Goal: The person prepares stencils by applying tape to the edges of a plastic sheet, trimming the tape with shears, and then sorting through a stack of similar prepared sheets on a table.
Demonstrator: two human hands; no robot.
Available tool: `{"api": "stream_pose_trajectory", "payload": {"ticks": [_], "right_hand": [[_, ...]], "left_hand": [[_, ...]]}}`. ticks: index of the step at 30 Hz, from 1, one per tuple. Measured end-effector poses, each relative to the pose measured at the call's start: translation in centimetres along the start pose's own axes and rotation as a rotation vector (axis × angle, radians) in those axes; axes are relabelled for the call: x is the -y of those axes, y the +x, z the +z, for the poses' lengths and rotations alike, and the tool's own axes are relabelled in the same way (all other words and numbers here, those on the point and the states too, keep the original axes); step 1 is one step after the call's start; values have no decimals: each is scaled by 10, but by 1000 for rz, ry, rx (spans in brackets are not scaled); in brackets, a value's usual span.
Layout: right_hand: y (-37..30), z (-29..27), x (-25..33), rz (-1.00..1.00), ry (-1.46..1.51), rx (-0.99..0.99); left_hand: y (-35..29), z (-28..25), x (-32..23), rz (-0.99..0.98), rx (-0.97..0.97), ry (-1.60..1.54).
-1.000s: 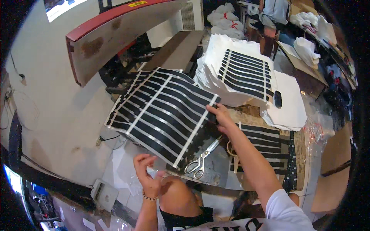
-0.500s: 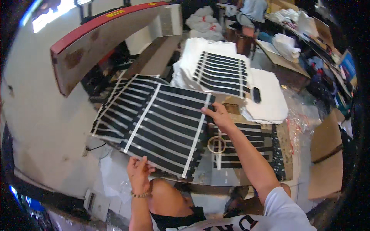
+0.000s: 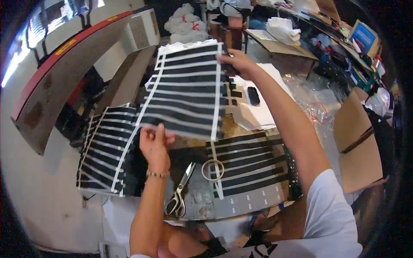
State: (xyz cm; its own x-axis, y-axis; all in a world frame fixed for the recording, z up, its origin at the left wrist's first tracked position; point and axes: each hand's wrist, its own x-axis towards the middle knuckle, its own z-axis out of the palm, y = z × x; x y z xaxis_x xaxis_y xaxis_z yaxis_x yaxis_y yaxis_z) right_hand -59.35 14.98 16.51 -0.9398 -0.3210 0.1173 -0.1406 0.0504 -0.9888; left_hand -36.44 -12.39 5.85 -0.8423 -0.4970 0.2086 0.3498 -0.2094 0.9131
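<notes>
Between my hands hangs a black-and-white striped sheet (image 3: 187,90) with white tape bands down its sides, held over the white stack at the back. My right hand (image 3: 238,64) grips its far right edge. My left hand (image 3: 155,144) is closed at its near left corner, fingertips pinching the edge. Left of it lies another striped sheet (image 3: 107,144), on the left side of the table. Nearer me are open-bladed scissors (image 3: 180,193) with metal handles. A tape roll (image 3: 213,170) rests on a third striped piece (image 3: 251,161) at the right.
White sheets (image 3: 262,114) are stacked behind, with a black oblong object (image 3: 253,96) on them. A red-edged machine (image 3: 73,64) stands at the left. An open cardboard box (image 3: 355,146) is at the right, near crumpled clear plastic (image 3: 309,103). Another person (image 3: 230,10) sits at the back.
Both hands have carried the striped sheet up and away from the left pile toward the white stack. The scissors it covered now show. The view has shifted too.
</notes>
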Motion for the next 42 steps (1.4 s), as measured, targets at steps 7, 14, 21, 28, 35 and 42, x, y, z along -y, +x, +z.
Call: {"api": "stream_pose_trajectory", "payload": {"ticks": [7, 14, 21, 28, 35, 42], "right_hand": [[40, -57, -87, 267, 268, -138], [12, -69, -125, 53, 261, -285], [-22, -85, -117, -90, -149, -442], [-80, -110, -103, -73, -355, -314], [-163, -113, -126, -70, -634, -17], [-238, -92, -147, 11, -837, 254]], "left_hand": [[74, 50, 95, -170, -62, -43], [67, 56, 116, -173, -18, 19], [66, 57, 117, -174, 18, -19], [54, 35, 93, -348, 77, -26], [8, -32, 54, -342, 217, 320], [-34, -75, 11, -321, 500, 755]]}}
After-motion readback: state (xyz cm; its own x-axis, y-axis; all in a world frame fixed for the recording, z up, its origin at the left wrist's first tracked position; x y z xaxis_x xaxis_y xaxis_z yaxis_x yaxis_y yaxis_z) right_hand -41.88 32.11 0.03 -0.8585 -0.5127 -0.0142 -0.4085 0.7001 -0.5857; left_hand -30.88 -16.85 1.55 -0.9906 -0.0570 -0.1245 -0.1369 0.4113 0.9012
